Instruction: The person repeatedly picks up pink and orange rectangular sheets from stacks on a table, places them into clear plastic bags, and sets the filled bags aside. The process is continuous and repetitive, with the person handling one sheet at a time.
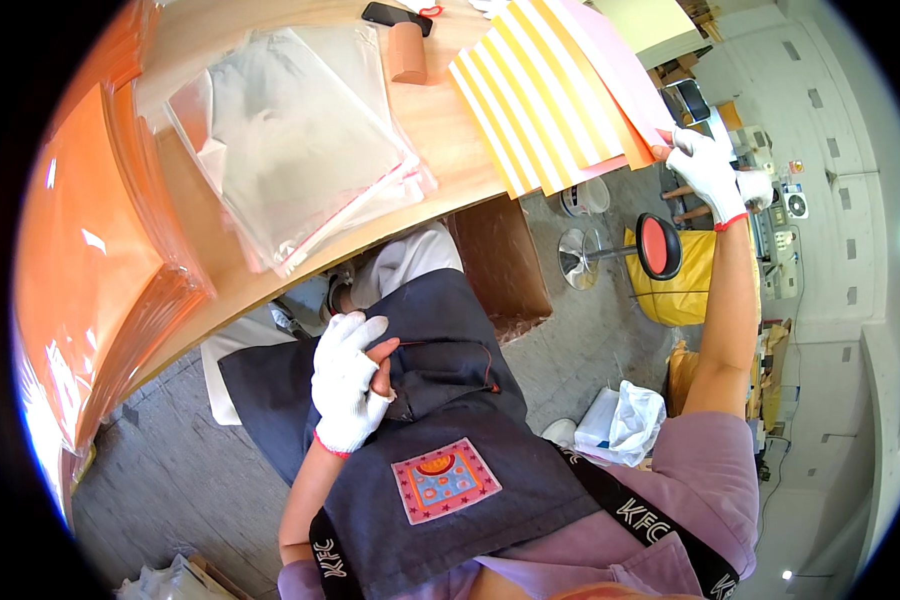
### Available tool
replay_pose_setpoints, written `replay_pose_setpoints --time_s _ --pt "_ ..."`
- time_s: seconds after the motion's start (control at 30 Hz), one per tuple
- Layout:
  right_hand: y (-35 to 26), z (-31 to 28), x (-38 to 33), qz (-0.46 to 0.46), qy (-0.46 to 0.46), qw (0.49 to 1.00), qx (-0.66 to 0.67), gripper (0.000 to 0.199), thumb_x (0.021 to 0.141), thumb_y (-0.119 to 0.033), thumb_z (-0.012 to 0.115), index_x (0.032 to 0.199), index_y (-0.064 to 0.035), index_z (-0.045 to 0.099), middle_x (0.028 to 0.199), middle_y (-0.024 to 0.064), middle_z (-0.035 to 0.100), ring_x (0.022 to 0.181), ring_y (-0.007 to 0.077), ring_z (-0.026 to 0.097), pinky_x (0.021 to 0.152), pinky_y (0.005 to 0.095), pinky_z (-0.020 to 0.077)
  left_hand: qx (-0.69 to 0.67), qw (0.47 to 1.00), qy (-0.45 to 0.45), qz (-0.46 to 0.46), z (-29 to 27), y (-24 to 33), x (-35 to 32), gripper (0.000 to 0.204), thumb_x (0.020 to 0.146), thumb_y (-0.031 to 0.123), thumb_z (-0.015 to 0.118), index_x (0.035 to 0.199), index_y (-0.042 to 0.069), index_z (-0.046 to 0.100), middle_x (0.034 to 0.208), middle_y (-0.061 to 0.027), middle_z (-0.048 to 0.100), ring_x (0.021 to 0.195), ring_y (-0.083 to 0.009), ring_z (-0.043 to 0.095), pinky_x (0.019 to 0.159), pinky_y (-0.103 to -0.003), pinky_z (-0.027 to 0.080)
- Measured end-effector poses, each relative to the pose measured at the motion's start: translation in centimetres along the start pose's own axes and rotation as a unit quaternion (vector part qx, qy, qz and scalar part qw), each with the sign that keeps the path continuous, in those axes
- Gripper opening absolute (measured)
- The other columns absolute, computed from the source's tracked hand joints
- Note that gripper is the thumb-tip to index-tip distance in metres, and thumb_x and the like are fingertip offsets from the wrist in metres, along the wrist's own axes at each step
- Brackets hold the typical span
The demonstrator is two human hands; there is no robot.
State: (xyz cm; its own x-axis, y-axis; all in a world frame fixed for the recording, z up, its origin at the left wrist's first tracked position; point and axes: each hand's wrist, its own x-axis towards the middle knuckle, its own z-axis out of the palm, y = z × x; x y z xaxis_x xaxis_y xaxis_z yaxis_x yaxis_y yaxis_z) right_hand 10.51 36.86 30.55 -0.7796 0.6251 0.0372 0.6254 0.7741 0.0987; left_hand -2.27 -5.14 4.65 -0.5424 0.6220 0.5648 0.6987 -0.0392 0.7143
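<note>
My right hand (pixel 708 178), in a white glove with bare fingertips, reaches out to the far right. Its finger and thumb pinch the near corner of a pink paper sheet (pixel 625 75). Beside and partly beneath that sheet lie fanned yellow-and-white striped sheets (pixel 535 95), with an orange edge showing. My left hand (pixel 348 385), gloved the same way, hovers over the dark apron (pixel 440 390) at my lap. Its thumb stands apart from the fingers, and I see nothing held in it.
Clear plastic bags (pixel 290 130) lie piled on the wooden table (pixel 460 165). Orange plastic-wrapped stacks (pixel 95 230) fill the left side. A brown block (pixel 407 53) and a black phone (pixel 396 18) sit farther back. A cardboard box (pixel 500 260) and a red-and-black stool (pixel 658 247) stand below.
</note>
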Motion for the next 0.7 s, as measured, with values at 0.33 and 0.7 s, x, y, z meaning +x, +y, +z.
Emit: replay_pose_setpoints --time_s 0.33,0.7 --pt "1.1 0.4 0.3 0.001 -0.004 0.999 0.036 0.041 0.082 -0.038 0.063 0.105 -0.0044 0.065 0.067 0.0061 0.048 0.066 0.0144 0.046 0.063 0.0304 0.0392 -0.004 1.0 0.001 0.007 -0.3 -0.2 0.1 0.025 0.07 0.0 0.063 0.094 0.003 0.065 0.109 -0.014 0.063 0.109 -0.0362 0.056 0.097 -0.047 0.042" --pt "1.4 0.4 0.5 0.005 -0.01 0.999 0.036 0.044 0.081 -0.036 0.065 0.111 -0.0048 0.064 0.068 0.0062 0.049 0.067 0.0141 0.047 0.063 0.0299 0.0386 -0.004 1.0 0.005 -0.008 -0.4 -0.5 -0.1 0.027 0.066 -0.001 0.066 0.092 0.007 0.067 0.111 -0.0096 0.062 0.11 -0.0319 0.055 0.099 -0.046 0.041"
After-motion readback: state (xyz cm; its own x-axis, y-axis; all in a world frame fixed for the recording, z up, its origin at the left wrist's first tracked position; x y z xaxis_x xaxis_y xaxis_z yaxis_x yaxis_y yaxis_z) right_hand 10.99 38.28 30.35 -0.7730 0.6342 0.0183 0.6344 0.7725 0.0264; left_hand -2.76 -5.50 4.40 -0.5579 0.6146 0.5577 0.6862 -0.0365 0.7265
